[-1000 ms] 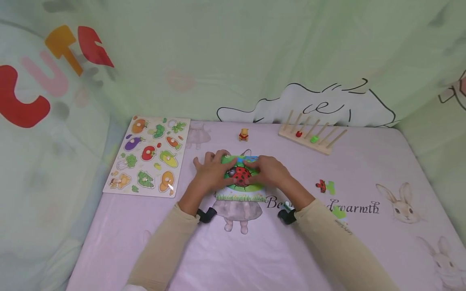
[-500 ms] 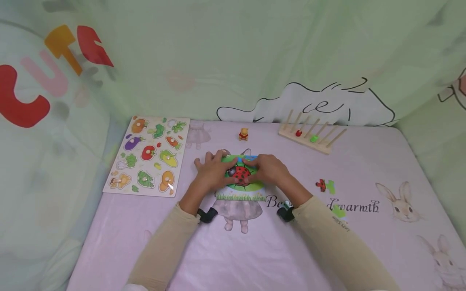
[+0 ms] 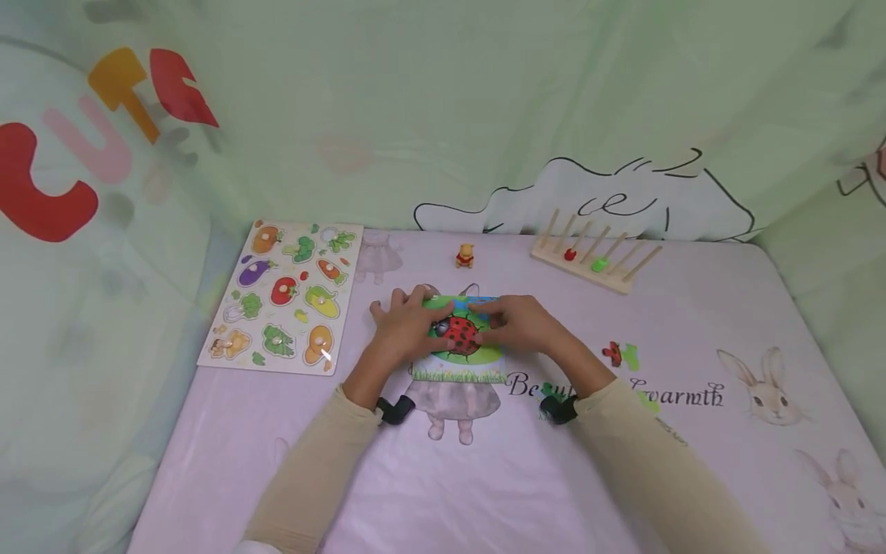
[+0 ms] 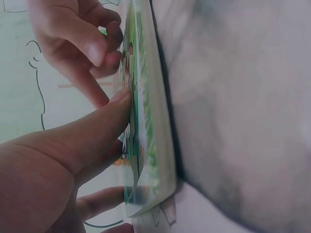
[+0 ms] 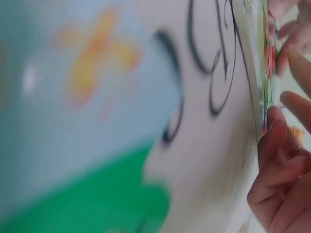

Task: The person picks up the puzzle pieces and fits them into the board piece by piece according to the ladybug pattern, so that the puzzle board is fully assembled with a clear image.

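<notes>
Left hand (image 3: 404,329) and right hand (image 3: 524,323) crowd the ladybird puzzle (image 3: 462,336), with room at its near edge.

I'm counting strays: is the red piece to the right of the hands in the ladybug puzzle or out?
Out: the red piece lies on the tablecloth, clearly apart from the ladybug puzzle.

So, two hands can be counted, one left hand (image 3: 404,327) and one right hand (image 3: 524,323), plus two black wrist mounts (image 3: 396,410). Just one ladybug board (image 3: 460,375) is seen mid-tabletop (image 3: 415,492). One veggie board (image 3: 266,365) is parked at the far left corner, and eleven main veggies can be counted. Near the far edge: one bear figurine (image 3: 464,256) and one peg rack (image 3: 581,269), seven pegs (image 3: 644,263). Red and green beads (image 3: 599,264) can't be counted surely. At least four loose puzzle pieces (image 3: 630,355) are seen, some half-hidden.
</notes>
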The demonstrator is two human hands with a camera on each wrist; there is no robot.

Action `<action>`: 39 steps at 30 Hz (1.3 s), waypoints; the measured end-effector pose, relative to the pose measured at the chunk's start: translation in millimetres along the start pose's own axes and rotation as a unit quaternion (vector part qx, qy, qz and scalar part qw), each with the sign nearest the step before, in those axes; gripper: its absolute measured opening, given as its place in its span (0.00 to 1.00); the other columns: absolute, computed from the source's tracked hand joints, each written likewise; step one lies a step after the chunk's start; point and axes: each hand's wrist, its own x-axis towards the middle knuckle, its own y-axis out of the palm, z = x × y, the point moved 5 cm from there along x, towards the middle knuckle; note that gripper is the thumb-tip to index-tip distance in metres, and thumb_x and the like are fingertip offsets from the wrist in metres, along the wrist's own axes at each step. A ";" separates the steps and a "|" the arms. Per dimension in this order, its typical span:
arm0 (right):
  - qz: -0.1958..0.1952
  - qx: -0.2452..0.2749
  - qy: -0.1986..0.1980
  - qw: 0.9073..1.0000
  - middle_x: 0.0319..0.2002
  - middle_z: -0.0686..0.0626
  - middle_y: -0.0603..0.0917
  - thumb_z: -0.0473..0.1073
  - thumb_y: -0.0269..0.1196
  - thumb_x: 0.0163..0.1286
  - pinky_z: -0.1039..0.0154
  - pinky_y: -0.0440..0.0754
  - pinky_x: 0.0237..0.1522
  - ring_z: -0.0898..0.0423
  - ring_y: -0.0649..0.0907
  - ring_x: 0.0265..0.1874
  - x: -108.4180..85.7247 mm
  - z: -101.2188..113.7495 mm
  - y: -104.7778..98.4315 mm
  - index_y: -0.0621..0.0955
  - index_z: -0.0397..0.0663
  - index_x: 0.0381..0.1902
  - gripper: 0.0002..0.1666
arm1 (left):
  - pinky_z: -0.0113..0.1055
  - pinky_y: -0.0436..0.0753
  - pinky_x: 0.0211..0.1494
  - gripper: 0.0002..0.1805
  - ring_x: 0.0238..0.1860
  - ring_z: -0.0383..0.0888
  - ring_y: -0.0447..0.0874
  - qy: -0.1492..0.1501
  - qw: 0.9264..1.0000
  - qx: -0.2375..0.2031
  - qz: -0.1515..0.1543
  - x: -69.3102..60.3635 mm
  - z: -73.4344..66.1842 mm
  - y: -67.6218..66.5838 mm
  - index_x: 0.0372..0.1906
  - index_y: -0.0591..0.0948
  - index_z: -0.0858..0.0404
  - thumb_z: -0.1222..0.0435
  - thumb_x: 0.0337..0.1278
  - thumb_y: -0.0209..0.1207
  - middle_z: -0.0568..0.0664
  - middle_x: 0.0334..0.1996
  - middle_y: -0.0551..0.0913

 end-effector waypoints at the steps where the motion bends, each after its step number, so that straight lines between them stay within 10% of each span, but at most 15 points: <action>1: -0.008 0.007 -0.004 1.000 0.32 0.53 0.81 0.53 0.73 0.64 0.62 0.72 0.35 0.56 0.76 0.32 -2.7 -2.7 -2.9 0.80 0.54 0.68 0.35 | 0.73 0.58 0.66 0.39 0.65 0.57 0.62 -0.001 1.000 0.001 0.001 0.1 -0.3 -0.4 0.75 0.67 0.33 0.38 0.58 0.66 0.46 0.75 0.63; 20: -0.047 0.026 0.082 0.995 0.42 0.48 0.84 0.53 0.70 0.68 0.62 0.79 0.27 0.52 0.80 0.36 -84.3 -79.7 -54.8 0.85 0.52 0.60 0.25 | 0.79 0.57 0.65 0.39 0.70 0.59 0.58 -0.013 1.000 -0.027 0.007 -2.3 -1.7 -2.8 0.74 0.68 0.34 0.41 0.58 0.67 0.46 0.77 0.59; 30: -0.049 -0.004 0.105 0.993 0.40 0.51 0.88 0.56 0.71 0.66 0.62 0.75 0.38 0.52 0.81 0.42 -116.2 -129.2 -66.0 0.87 0.49 0.58 0.26 | 0.88 0.39 0.62 0.39 0.82 0.66 0.29 -0.040 0.996 -0.067 0.042 -1.2 1.2 1.3 0.74 0.66 0.29 0.41 0.57 0.67 0.47 0.85 0.41; 39: -0.042 -0.008 0.115 0.992 0.56 0.40 0.85 0.57 0.77 0.58 0.50 0.77 0.52 0.42 0.80 0.53 -130.9 -158.8 -61.0 0.85 0.49 0.60 0.35 | 0.89 0.34 0.60 0.39 0.81 0.68 0.24 -0.042 0.994 -0.080 0.063 -1.7 3.2 2.6 0.74 0.64 0.29 0.41 0.59 0.66 0.50 0.85 0.37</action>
